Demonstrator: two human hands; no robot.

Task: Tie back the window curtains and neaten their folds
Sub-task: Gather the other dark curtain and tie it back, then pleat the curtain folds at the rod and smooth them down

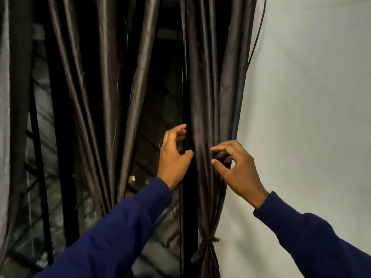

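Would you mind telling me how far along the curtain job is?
Done: the right curtain is gathered and cinched low down by a tie. In hand: the left hand and right hand are at its folds above the tie, fingers curled. Left: the left curtain hangs with no tie visible.

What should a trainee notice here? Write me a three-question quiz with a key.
1. True or false: the tie on the right curtain sits above both hands.
2. Which is nearer the wall: the left hand or the right hand?
3. Fill in: both sleeves are ___.
Key: 1 false, it is below them; 2 right hand; 3 blue.
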